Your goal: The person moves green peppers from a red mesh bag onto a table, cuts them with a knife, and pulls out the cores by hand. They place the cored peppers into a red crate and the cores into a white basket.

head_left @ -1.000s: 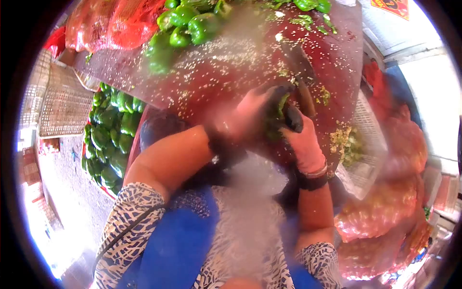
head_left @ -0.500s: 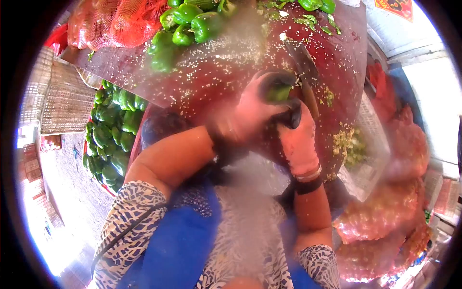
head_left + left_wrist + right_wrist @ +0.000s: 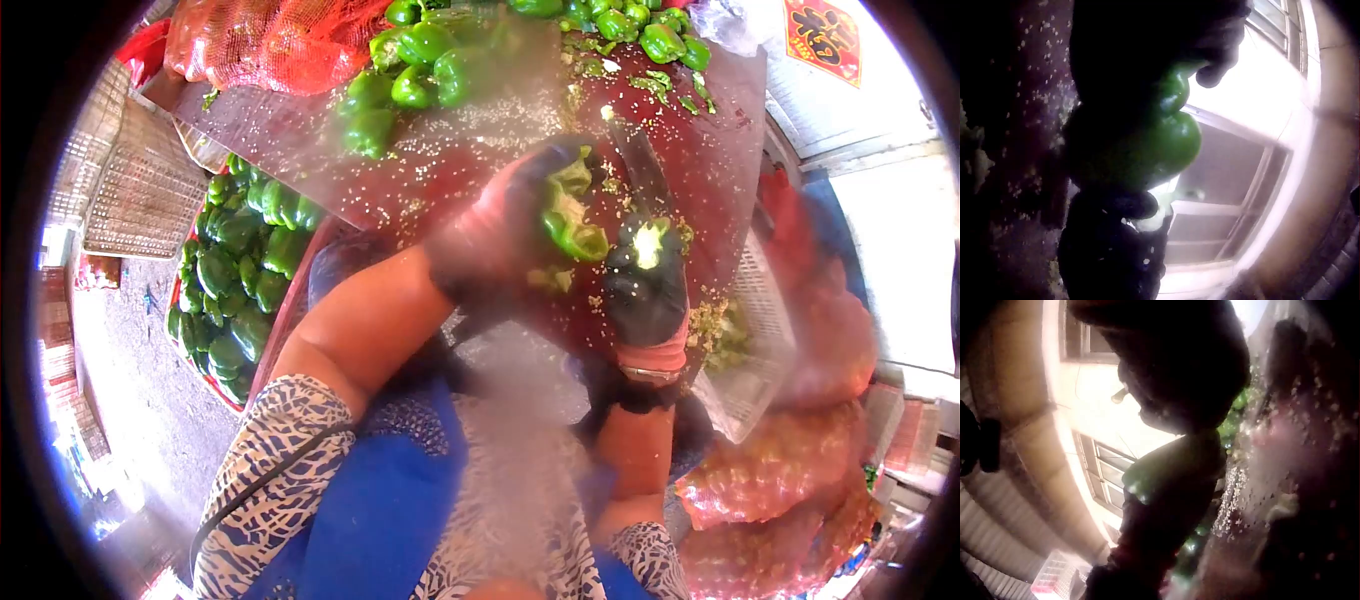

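We are recording a red table (image 3: 450,170) that is lying under a clear sheet and carrying pale seeds (image 3: 420,150) across its top. Green peppers (image 3: 420,60) are lying heaped along its far edge with green scraps (image 3: 665,85) beside them. A cleaver (image 3: 640,170) is lying flat toward the right, and a red mesh sack (image 3: 270,40) is resting on the far left corner.

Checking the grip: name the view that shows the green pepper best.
The head view: the green pepper, split open, sits in the left hand, the right hand holding its pale core. The left wrist view shows it close but backlit; the right wrist view is too dark to tell.
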A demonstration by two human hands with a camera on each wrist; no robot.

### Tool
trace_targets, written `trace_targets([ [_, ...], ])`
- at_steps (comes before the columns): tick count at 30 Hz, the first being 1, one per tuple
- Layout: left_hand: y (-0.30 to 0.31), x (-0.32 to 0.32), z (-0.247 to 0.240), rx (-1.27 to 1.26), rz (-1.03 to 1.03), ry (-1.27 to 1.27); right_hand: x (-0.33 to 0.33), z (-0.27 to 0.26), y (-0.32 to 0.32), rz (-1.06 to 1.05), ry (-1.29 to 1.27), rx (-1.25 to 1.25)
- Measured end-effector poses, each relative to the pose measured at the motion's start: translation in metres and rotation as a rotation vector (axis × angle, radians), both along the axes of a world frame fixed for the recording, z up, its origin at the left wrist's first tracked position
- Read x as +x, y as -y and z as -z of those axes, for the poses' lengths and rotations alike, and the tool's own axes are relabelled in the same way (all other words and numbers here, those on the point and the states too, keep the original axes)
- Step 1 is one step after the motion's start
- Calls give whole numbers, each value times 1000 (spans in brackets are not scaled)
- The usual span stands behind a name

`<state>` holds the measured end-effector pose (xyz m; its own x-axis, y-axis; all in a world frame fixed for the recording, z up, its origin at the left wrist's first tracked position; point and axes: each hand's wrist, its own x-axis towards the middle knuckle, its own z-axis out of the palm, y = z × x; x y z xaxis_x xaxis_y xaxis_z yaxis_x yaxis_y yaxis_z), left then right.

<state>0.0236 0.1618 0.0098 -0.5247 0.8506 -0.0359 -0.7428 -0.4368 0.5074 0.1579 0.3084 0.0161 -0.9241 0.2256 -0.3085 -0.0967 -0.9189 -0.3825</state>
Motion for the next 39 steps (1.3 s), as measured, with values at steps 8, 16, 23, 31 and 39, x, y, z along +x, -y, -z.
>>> trace_targets([
  [8,-2,-9,-4,-15,-162,-625,14,18,-9,-45,-112,-93],
  [16,1,-10,-14,25,-72,-337,28,4,-29,-67,-168,37],
  [23,-7,-17,0,216,40,-184,95,-75,-109,451,599,1763],
  [31,-3,0,-14,82,34,-397,-18,-29,23,-168,178,1437],
  [39,-3,-17,9,-44,-177,-532,-54,-19,21,-375,163,1241],
])
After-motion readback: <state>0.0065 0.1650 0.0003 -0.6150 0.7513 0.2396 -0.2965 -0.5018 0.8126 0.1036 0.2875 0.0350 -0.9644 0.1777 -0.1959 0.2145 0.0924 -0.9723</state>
